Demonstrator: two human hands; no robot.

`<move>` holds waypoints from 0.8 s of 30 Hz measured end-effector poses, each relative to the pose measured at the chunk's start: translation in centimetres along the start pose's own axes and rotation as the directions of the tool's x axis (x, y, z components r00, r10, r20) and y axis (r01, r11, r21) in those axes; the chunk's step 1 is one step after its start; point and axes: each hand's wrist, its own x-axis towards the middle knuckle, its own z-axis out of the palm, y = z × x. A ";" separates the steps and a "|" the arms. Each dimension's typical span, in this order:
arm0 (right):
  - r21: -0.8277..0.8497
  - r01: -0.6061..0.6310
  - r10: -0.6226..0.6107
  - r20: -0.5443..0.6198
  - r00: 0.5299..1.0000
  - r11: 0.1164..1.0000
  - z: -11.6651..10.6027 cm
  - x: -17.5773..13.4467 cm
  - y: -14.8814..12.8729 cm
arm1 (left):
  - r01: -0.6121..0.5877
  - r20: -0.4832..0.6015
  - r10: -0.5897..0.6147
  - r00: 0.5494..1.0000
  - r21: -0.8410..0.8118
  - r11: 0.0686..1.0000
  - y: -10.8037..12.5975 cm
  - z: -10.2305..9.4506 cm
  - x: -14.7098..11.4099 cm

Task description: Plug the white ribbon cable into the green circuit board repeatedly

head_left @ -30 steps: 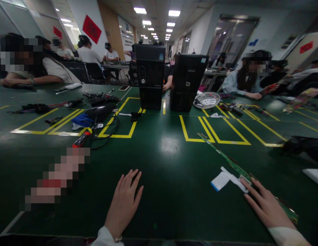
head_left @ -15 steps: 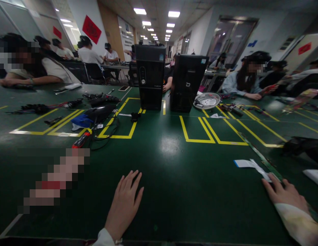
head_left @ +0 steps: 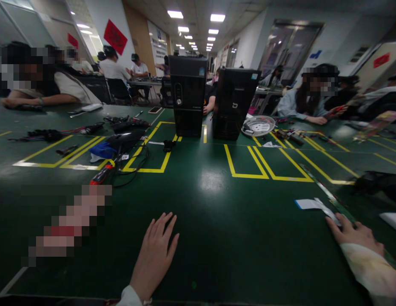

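Observation:
My left hand (head_left: 155, 255) rests palm down on the green table (head_left: 236, 255), fingers stretched out and slightly apart, with nothing in it. Over at the right, my right hand (head_left: 357, 238) is closed over the near part of a long, narrow green circuit board strip (head_left: 327, 194); its fingers partly hide the strip. A white ribbon cable (head_left: 309, 204) with a blue end sticks out leftward from beside the strip and reaches my right thumb.
Two black computer towers (head_left: 189, 97) (head_left: 234, 104) stand at the back. Left lie a red-black screwdriver handle (head_left: 102, 175), a blue-black item (head_left: 103, 151) and cables (head_left: 47, 135). A pixelated patch covers the left front. A white round basket (head_left: 258, 126) stands behind; people sit around.
My right hand and the circuit board strip with its ribbon cable have shifted slightly right. My left hand stays where it was.

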 end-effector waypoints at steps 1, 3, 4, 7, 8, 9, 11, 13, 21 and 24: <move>0.003 -0.002 0.002 -0.002 1.000 1.000 0.0 0.1 0.0 | 0.000 0.001 0.000 1.000 0.000 1.000 0.0 0.0 0.0; 0.001 -0.010 0.010 -0.008 1.000 1.000 0.0 0.1 -0.1 | 0.004 0.001 -0.004 1.000 0.001 1.000 0.0 0.0 0.0; -0.004 -0.012 0.012 -0.015 1.000 1.000 0.0 0.0 -0.2 | 0.004 0.001 -0.004 1.000 0.002 1.000 0.0 -0.1 0.0; -0.029 0.027 -0.029 -0.056 0.998 0.999 0.0 -0.6 -0.2 | 0.002 -0.008 -0.002 1.000 0.003 1.000 0.1 -0.1 0.0; -0.035 0.055 -0.057 -0.084 0.995 0.998 0.0 -1.0 -0.2 | 0.003 -0.012 -0.003 1.000 0.005 1.000 0.1 -0.1 0.0; -0.041 0.088 -0.092 -0.122 0.988 0.995 0.0 -1.3 -0.1 | 0.004 -0.016 -0.004 1.000 0.007 1.000 0.1 -0.1 0.0; -0.057 0.165 -0.173 -0.212 0.962 0.985 0.0 -2.1 0.0 | 0.006 -0.021 -0.005 1.000 0.012 1.000 0.1 -0.1 0.1; -0.087 0.236 -0.251 -0.284 0.925 0.968 0.0 -2.7 0.2 | 0.002 -0.020 -0.002 1.000 0.013 1.000 0.1 0.0 0.1; -0.021 0.474 -0.465 -0.246 0.851 0.880 3.3 -3.1 1.8 | -0.002 -0.015 0.002 1.000 0.006 1.000 0.1 -0.1 0.0; 0.008 0.602 -0.572 -0.304 0.762 0.798 4.2 -4.8 0.1 | 0.000 -0.018 0.000 1.000 0.009 1.000 0.2 -0.2 0.0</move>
